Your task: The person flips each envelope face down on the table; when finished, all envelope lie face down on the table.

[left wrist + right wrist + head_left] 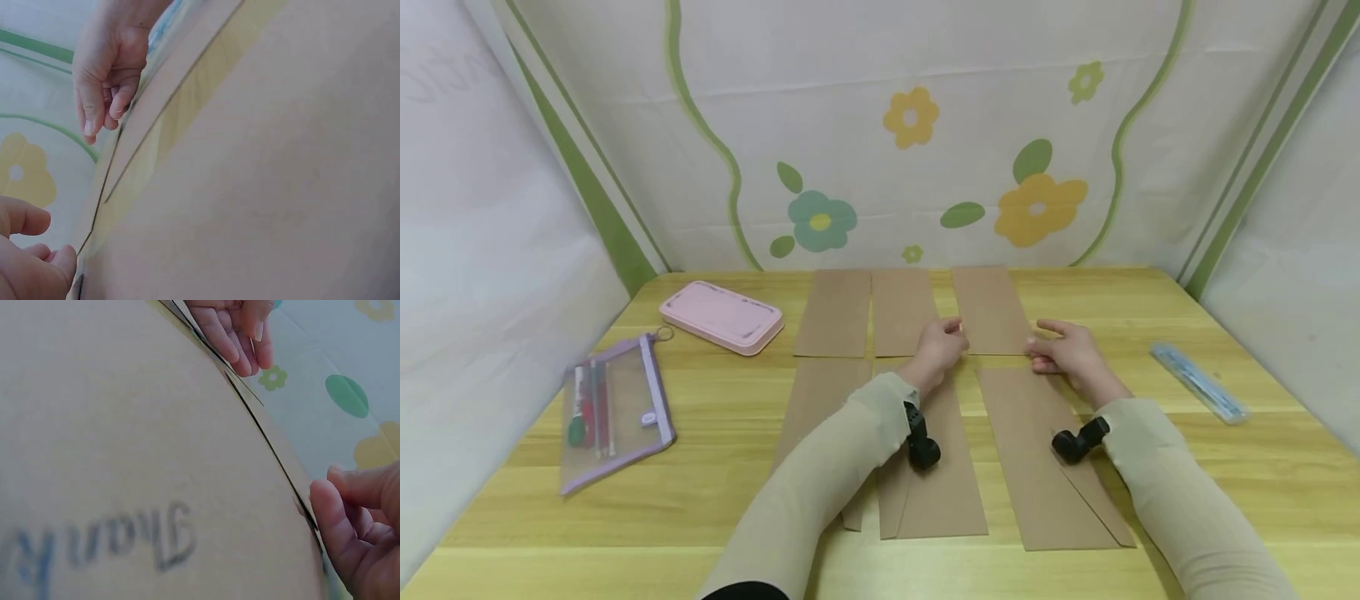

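Brown paper envelopes lie flat in two rows of three. My left hand (942,346) is at the near left corner of the back right envelope (990,310), fingers loosely bent. At that envelope's near right corner is my right hand (1071,354), its fingertips right at the edge. Just below both hands lies the front right envelope (1018,467), its slanted flap edge showing. The front middle envelope (943,492) and front left envelope (820,392) are partly covered by my left arm. In the right wrist view, dark lettering reading "Thank" (140,537) appears upside down on brown paper.
To the left are a pink case (722,317) and a clear zip pouch (625,408) with purple trim, holding several slim items. A slim light-blue packet (1198,382) lies at the right. A flower-printed white curtain (865,125) stands behind the wooden table (722,517).
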Available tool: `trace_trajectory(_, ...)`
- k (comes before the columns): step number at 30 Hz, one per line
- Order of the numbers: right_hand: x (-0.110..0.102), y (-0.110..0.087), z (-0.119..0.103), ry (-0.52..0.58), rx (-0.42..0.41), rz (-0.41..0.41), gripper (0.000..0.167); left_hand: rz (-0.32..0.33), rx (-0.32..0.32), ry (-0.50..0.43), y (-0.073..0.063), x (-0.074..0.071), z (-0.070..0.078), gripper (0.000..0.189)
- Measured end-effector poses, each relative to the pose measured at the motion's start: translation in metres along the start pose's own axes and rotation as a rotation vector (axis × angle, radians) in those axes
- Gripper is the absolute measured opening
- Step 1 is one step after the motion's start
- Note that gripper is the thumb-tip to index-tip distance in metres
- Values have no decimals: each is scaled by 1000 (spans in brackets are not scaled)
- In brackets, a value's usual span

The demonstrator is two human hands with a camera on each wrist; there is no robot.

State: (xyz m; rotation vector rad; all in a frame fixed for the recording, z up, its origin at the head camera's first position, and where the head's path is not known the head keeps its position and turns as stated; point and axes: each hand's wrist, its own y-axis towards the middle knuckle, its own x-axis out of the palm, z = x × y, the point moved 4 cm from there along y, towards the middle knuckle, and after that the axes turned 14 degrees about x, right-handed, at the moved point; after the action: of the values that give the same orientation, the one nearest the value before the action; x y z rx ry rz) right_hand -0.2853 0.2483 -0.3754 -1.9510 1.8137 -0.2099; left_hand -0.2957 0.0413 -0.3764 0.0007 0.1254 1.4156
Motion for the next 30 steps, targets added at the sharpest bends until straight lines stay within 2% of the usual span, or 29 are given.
trace_trajectory(4,4,-6,-7,-7,-27,32,63,21,18,-32,-3,-8,5,46)
trace_trajectory(10,18,-20,-25,-23,-117,31,60,3,21,-108,-11,-22,17,45)
trace_trajectory(13,28,-28,-34,28,-150,-19,61,-11,39,-159,-17,-30,27,45)
trace_trajectory(20,57,-48,-44,164,-148,-157,55,-49,162,-172,-37,-53,48,46)
trace_trajectory(26,83,-59,-46,213,-116,-284,29,-55,206,-192,-58,-78,51,46)
trace_trajectory(30,101,-67,-47,203,-88,-367,37,-52,193,-155,-73,-97,48,47)
